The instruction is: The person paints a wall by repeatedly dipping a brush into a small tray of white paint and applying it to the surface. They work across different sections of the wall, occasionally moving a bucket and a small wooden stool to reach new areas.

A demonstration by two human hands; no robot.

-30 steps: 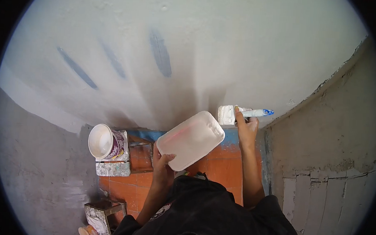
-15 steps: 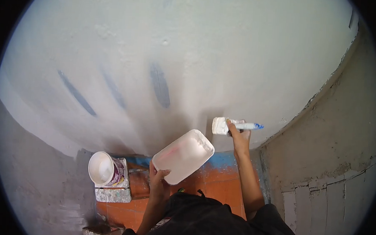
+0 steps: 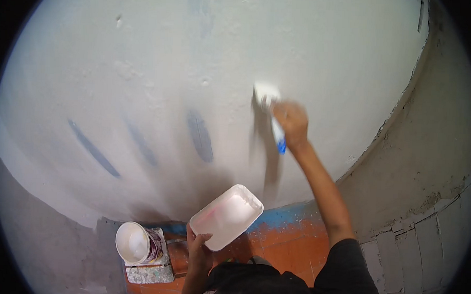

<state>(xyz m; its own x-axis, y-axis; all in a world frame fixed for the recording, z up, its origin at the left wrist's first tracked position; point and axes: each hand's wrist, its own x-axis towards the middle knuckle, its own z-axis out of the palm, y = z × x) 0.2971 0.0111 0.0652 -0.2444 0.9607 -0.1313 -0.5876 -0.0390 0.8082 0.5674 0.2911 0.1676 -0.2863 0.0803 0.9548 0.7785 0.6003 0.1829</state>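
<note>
Slightly blurred brush [image 3: 267,96], pale, white-headed, blue-tipped

From my head, one camera faces forward and down, near the pale wall [image 3: 328,62], above the tiled floor [image 3: 291,249].

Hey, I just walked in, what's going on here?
A person is working at a pale wall. The right hand holds a brush up at it, blurred, so contact is hard to confirm. The left hand holds a tray lower down. A bucket stands on a stool to the left.
</note>
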